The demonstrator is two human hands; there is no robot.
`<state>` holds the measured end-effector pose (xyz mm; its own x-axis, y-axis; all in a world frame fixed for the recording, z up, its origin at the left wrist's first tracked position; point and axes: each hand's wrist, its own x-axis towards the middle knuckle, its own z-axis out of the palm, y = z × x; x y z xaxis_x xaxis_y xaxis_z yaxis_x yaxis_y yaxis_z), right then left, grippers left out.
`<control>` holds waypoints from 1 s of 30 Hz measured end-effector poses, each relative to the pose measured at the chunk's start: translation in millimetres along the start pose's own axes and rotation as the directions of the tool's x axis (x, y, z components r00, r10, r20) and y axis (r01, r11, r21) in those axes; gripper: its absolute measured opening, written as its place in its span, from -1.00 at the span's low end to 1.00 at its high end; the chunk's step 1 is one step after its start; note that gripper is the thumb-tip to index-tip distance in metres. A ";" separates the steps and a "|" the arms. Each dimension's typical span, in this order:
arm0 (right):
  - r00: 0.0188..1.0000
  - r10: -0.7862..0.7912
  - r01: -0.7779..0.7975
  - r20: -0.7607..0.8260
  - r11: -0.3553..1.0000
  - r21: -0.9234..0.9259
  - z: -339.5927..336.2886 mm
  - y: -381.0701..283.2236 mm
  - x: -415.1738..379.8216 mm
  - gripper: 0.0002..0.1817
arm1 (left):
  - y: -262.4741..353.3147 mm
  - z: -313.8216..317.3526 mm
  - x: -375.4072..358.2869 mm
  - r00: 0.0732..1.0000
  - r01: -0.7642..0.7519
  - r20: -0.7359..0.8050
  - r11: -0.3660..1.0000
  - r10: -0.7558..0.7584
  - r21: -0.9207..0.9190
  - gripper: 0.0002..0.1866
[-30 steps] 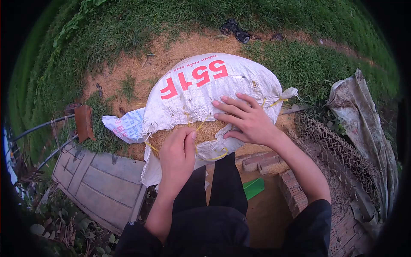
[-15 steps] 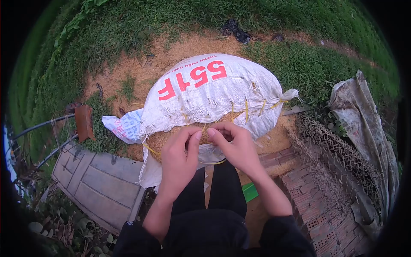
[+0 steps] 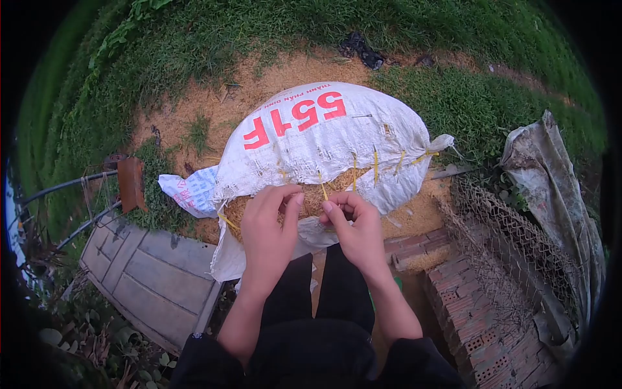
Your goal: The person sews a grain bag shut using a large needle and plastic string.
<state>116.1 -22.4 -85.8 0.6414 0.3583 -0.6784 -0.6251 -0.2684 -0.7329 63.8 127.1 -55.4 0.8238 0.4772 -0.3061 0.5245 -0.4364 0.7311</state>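
A white woven sack (image 3: 402, 133) with red "551F" lettering lies on its side in front of me, and brown husks or grain (image 3: 310, 200) show through its gaping front edge. My right hand (image 3: 356, 227) pinches a yellow string (image 3: 323, 187) that runs up taut to the sack's upper edge. Just left of it, my left hand (image 3: 271, 217) is closed, thumb against fingers, over the opening; whatever lies between its fingertips is too small to make out. More yellow stitches (image 3: 376, 165) cross the sack's seam on the right.
Husks (image 3: 272, 68) cover the ground behind the sack, with grass (image 3: 447, 97) beyond. A grey panel (image 3: 149, 279) lies at the left. Bricks (image 3: 466, 305), netting (image 3: 518, 227) and a dirty tarp (image 3: 551, 168) are at the right. A black plastic scrap (image 3: 363, 50) lies far back.
My hands have moved apart from their near-touching position. The right one has shifted right and slightly down, and the yellow string now shows stretched from the sack to its fingertips.
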 end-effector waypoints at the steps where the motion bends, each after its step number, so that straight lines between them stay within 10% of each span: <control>1: 1.000 0.000 0.000 -0.021 1.000 -0.030 0.5 -1.1 -3.5 -0.82 | -1.0 1.5 3.6 0.993 0.079 -0.086 0.996 -0.075 0.039 -0.80; 14: 0.985 -0.149 0.113 -0.090 0.940 -0.323 10.3 18.2 -38.6 -0.90 | -19.7 16.8 19.5 0.937 0.323 -0.195 0.931 -0.289 0.170 -0.81; 16: 0.975 -0.197 0.150 -0.102 0.924 -0.351 12.4 27.2 -42.0 -0.91 | -24.8 15.3 16.6 0.914 0.378 -0.038 0.880 -0.405 -0.287 -0.85; 23: 0.920 -0.360 0.256 -0.153 0.849 -0.463 24.7 30.1 -42.3 -0.96 | -15.1 -4.8 -16.5 0.873 0.455 0.308 0.858 -0.378 -0.238 -0.84; 26: 0.864 -0.489 0.350 -0.122 0.756 -0.553 23.8 29.3 -41.7 -0.92 | 2.4 -7.6 -47.7 0.863 0.418 0.440 0.841 -0.249 -0.343 -0.90; 28: 0.873 -0.479 0.351 -0.091 0.746 -0.566 21.3 27.3 -42.1 -0.91 | 6.9 -8.2 -66.6 0.918 0.006 0.392 0.986 0.061 -0.168 -0.93; 30: 0.870 -0.491 0.386 -0.030 0.720 -0.577 17.3 26.1 -39.3 -0.89 | 14.6 -18.8 -73.6 0.926 -0.024 0.370 0.991 0.071 -0.130 -0.91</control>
<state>66.9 -28.0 -77.4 0.8791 0.4165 -0.2318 0.0544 -0.5708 -0.8193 6.7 99.9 -10.8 0.8802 0.1291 -0.4568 0.4717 -0.3450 0.8115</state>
